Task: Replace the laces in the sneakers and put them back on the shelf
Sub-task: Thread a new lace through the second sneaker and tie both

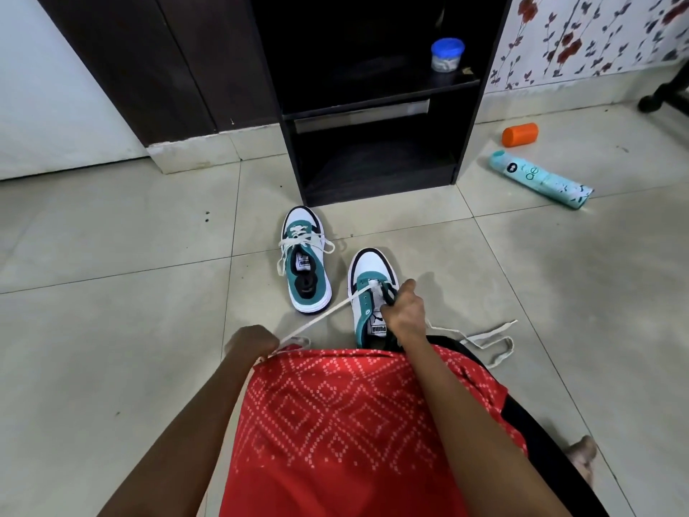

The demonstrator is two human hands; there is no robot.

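Observation:
Two white, teal and black sneakers stand on the tiled floor in front of a dark shelf unit (373,106). The left sneaker (305,259) has a white lace tied loosely across it. The right sneaker (371,289) sits just in front of my lap. My right hand (404,311) rests on its tongue, pinching at the eyelets. My left hand (251,343) is closed on a white lace (320,317) drawn taut from the shoe's lower eyelets. A loose white lace (488,339) lies on the floor to the right.
A blue-lidded jar (446,55) stands on the shelf's upper board. An orange cap (519,134) and a teal spray can (540,179) lie on the floor at right. A chair base (663,93) is at the far right. My red patterned garment covers my lap.

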